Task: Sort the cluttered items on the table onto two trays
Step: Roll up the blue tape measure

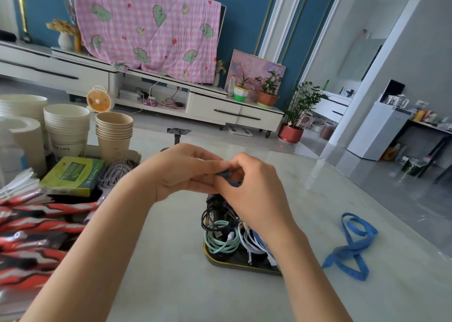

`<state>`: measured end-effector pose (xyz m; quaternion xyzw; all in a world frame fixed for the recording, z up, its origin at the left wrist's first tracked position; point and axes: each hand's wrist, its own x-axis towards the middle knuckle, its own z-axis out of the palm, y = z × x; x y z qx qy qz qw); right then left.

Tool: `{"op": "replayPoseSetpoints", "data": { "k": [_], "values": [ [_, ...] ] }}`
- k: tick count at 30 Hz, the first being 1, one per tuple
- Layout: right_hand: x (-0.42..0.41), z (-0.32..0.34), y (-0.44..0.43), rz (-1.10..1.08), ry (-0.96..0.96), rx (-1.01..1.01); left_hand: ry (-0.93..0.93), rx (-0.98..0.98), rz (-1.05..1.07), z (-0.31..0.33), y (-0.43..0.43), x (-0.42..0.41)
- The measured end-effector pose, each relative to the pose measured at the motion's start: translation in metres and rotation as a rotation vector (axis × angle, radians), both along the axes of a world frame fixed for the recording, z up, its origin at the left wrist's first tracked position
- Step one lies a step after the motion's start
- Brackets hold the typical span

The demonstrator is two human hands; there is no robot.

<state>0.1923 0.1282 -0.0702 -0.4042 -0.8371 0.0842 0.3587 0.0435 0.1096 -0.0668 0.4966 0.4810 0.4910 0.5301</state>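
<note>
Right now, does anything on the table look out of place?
Yes: a blue strap lies tangled on the table, right of the cable tray and not in it.

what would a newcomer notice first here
The left hand and right hand meet mid-frame and pinch a small blue item above a dark tray of coiled cables. A blue strap lies loose on the table to the right, and stacked cups stand at the left. Behind hangs a pink checked cloth.
</note>
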Motion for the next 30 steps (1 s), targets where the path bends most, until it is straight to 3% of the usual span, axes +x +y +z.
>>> {"op": "replayPoseSetpoints", "data": {
  "k": [5,11,14,17,21,23,27,30],
  "values": [
    [-0.001,0.001,-0.002,0.005,-0.046,0.071,-0.038,-0.012,0.015,0.0,0.0,0.001],
    [0.006,0.007,-0.003,0.317,-0.164,-0.314,0.16,-0.154,-0.154,0.002,-0.013,-0.016],
    [0.003,0.005,-0.003,0.278,-0.077,-0.247,0.115,-0.122,-0.143,0.002,-0.013,-0.016],
    [0.0,0.003,-0.002,0.094,0.049,-0.077,0.006,-0.031,-0.055,0.004,-0.005,-0.004],
    [0.001,0.003,-0.001,0.013,0.035,-0.002,-0.041,0.002,0.011,0.003,-0.001,0.008],
    [0.005,0.006,-0.001,0.07,0.007,-0.061,-0.006,-0.028,-0.008,0.003,-0.002,0.005],
    [0.012,0.013,-0.003,0.28,-0.111,-0.369,0.109,-0.122,-0.111,0.003,-0.011,-0.01],
    [0.014,0.012,-0.002,0.298,-0.147,-0.384,0.138,-0.143,-0.136,0.003,-0.013,-0.012]
  ]
}}
